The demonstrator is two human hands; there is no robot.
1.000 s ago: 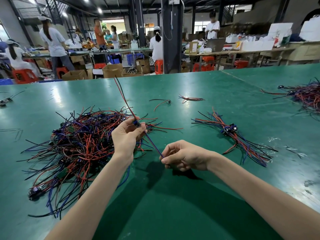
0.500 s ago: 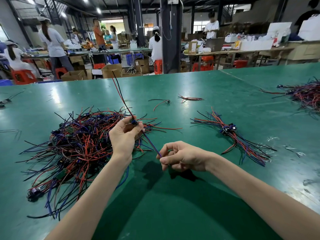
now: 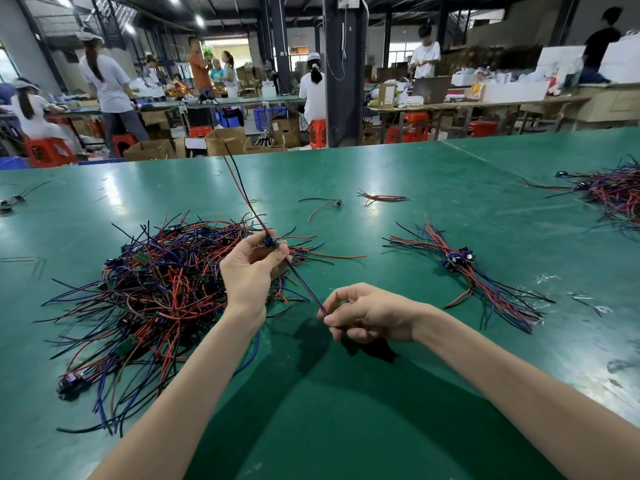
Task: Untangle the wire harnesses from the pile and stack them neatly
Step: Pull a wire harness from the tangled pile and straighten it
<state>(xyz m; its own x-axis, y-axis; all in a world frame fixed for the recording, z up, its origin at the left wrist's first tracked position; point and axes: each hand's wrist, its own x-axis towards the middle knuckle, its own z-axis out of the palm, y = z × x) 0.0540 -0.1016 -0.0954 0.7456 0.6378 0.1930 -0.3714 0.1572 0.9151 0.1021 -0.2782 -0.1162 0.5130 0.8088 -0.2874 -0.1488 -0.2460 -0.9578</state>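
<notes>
Far wire bundle cut off at right edge, harness end hidden inside right hand, pile partly behind left hand

The hall is lit by white ceiling lamps, divided by dark square pillars and furnished with orange plastic stools.

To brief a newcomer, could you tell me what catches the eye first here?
A big tangled pile of wires lies left on the green table. Beside it the left hand and right hand hold one harness between them; a tidier stack lies to the right.
</notes>
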